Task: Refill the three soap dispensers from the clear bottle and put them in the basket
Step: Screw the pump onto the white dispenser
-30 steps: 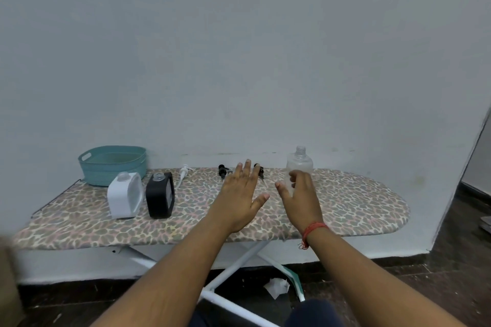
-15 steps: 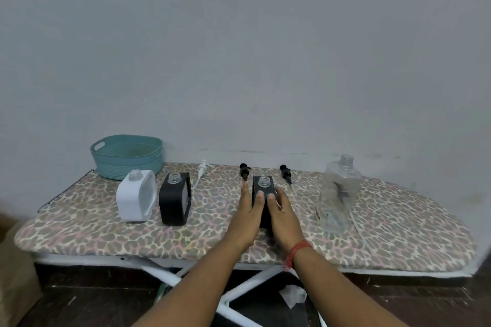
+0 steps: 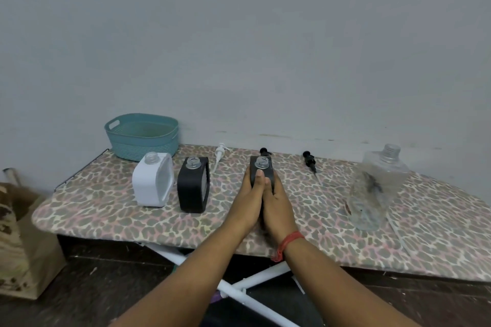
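1. Two bare forearms are rising from the bottom edge of the frame and meeting just below the centre, the right one wearing a red thread wristband (image 3: pixel 288 243).
2. The left hand (image 3: pixel 245 204) and the right hand (image 3: pixel 277 206) are pressing together around a black soap dispenser (image 3: pixel 261 171) standing at the centre; the left thumb is lying up its near face and the right fingers are wrapping its right side, so both hands are gripping it. Its clear threaded neck is standing open.
3. To the left of centre, a second black dispenser (image 3: pixel 193 188) and a white dispenser (image 3: pixel 153 183) are standing upright side by side, both uncapped.
4. At the right of the frame, the clear bottle (image 3: pixel 376 191) is standing uncapped, well apart from the hands.
5. All of these are resting on an ironing board (image 3: pixel 106 210) covered in leopard print.
6. Farther back, a white pump (image 3: pixel 220 155) and two black pumps (image 3: pixel 309 160) are lying loose; one black pump is partly hidden behind the held dispenser.
7. At the upper left of the board, the teal basket (image 3: pixel 142 137) is sitting against the wall.
8. A brown paper bag (image 3: pixel 24 241) is standing on the floor at the lower left.
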`<action>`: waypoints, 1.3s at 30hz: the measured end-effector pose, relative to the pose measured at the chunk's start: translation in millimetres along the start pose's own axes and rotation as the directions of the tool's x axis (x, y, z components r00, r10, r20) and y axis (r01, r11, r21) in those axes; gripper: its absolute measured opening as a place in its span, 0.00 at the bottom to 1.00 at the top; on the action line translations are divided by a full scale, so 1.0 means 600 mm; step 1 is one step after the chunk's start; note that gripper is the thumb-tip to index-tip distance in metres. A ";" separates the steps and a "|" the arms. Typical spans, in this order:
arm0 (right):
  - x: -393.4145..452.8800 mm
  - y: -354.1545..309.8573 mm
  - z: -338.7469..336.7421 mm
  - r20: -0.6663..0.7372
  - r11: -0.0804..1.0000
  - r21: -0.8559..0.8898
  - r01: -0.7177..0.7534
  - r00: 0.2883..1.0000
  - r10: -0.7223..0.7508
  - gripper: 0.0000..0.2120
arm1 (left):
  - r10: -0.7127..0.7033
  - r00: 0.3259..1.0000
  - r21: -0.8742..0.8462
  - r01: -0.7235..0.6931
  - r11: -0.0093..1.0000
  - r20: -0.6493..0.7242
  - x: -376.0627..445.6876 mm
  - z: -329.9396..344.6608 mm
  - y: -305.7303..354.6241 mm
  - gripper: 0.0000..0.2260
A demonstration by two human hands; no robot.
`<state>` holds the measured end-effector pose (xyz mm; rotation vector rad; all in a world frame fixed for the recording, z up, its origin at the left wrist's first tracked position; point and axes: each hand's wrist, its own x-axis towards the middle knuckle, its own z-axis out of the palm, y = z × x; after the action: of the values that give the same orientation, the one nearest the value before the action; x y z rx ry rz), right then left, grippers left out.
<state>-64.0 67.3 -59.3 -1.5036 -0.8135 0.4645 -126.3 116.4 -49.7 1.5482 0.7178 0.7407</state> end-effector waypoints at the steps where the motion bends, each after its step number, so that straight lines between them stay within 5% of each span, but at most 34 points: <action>1: -0.002 -0.005 0.012 0.012 1.000 -0.006 0.008 1.000 -0.008 0.19 | -0.001 1.000 0.001 0.001 1.000 -0.012 -0.002 -0.013 0.000 0.29; 17: -0.030 -0.012 0.045 0.101 0.995 -0.099 -0.017 0.994 0.027 0.28 | -0.099 0.994 0.019 0.099 0.995 -0.045 -0.034 -0.068 0.014 0.31; 30: -0.034 -0.109 0.001 0.044 0.967 -0.238 0.096 0.995 -0.088 0.32 | 0.163 0.985 0.210 -0.149 0.966 -0.049 -0.104 -0.094 0.105 0.33; 39: 0.032 -0.206 0.038 0.095 0.898 -0.394 0.194 0.981 -0.170 0.30 | 0.263 0.964 0.481 -0.210 0.851 -0.044 -0.054 -0.189 0.178 0.34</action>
<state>-93.8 90.2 62.4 -1.7747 -1.1362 0.2058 -232.5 148.6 64.1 2.0857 0.8397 0.8808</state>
